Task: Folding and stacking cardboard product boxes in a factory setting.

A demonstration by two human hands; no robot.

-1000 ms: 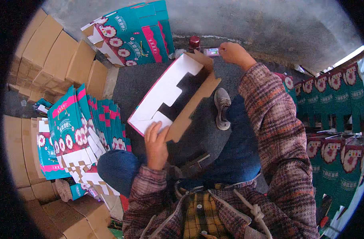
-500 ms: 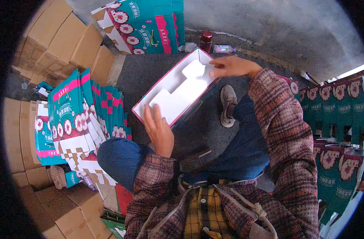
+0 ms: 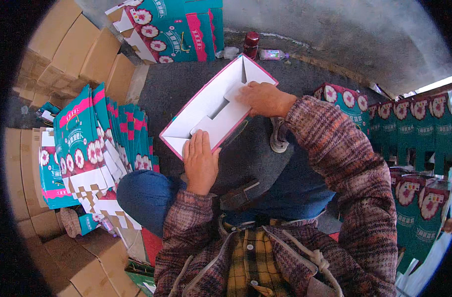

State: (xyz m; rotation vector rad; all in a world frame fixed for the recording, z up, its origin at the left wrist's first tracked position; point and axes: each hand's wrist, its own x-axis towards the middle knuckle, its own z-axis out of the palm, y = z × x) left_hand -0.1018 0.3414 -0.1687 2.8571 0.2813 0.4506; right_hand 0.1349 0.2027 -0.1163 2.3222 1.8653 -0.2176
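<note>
An elongated carton [image 3: 226,118] with a white inside and magenta edges lies slanted in front of me, its open side up and its white flaps bent inward. At its near left end rests my left hand [image 3: 201,163], the fingers stretched out side by side over the rim and touching a flap. On the right long side my right hand [image 3: 268,97] reaches over the rim, its bent fingers on a white flap [image 3: 237,91]. The right palm and thumb are partly hidden.
Flat teal cartons [image 3: 80,136] stand in a leaning stack at left, beside brown boxes [image 3: 63,44]. A large teal sheet [image 3: 179,37], a dark red bottle [image 3: 250,44] and a clear bottle [image 3: 272,55] are beyond. Made-up teal cartons [image 3: 416,213] line the right.
My right hand has moved from the carton's far right corner inward and nearer, pushing the flap. The carton has tilted and shifted slightly left. My left hand has settled flatter at the near end.
</note>
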